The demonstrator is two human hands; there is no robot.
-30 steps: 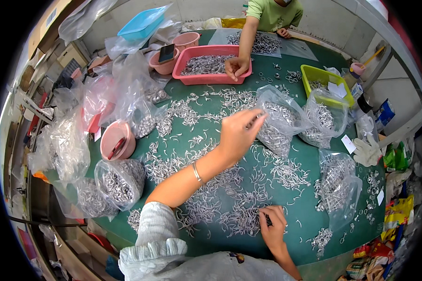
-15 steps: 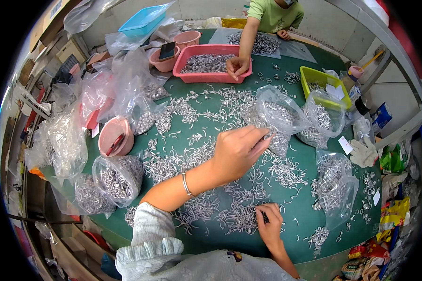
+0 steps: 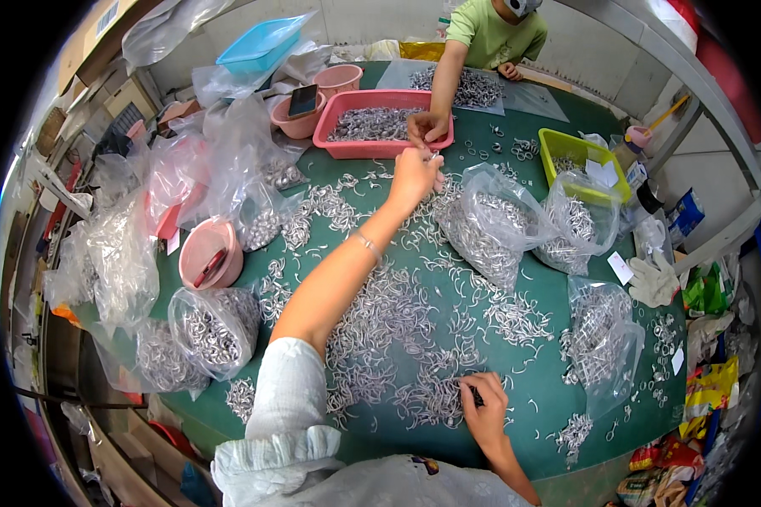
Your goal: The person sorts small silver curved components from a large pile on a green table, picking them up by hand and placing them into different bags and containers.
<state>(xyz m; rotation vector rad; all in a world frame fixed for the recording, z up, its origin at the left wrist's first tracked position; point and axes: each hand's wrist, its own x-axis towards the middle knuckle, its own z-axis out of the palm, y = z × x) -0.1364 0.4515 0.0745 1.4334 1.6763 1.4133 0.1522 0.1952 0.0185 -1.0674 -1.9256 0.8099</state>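
- Right hand [image 3: 486, 414]: nearest the body, resting low on the green table [image 3: 558, 291] at the near edge of the scattered metal clips [image 3: 397, 325]. Thumb and fingers are pinched together on a small dark piece; what it is cannot be told. The hand lies flat, seemingly to steady itself against the cloth while it picks.
- Scattered metal clips: small curved silvery pieces, spread loose across the middle of the table in a wide drift running from the near hand toward the far side. Individual pieces point every way; no common direction.
- Clear bag, near left [image 3: 211, 329]: filled with the same pieces, mouth slumped open, beside a pink bowl [image 3: 209, 252] holding a reddish tool.
- Clear bags, right [image 3: 486, 228]: several, bulging, standing just beside the loose drift, probably within easy reach for filling.
- Left hand [image 3: 414, 173]: arm stretched long across the table, bracelet at the wrist. Fingers are drawn together at the tips, apparently around a few clips; the hold itself is too small to confirm. It sits just short of the pink tray [image 3: 380, 125].
- Pink tray: long axis runs left to right, heaped with clips.
- Co-worker's hand [image 3: 427, 127]: a person in a green top, opposite, hand on the tray's near rim.
- Yellow-green tray [image 3: 583, 160]: far right, partly under a bag.
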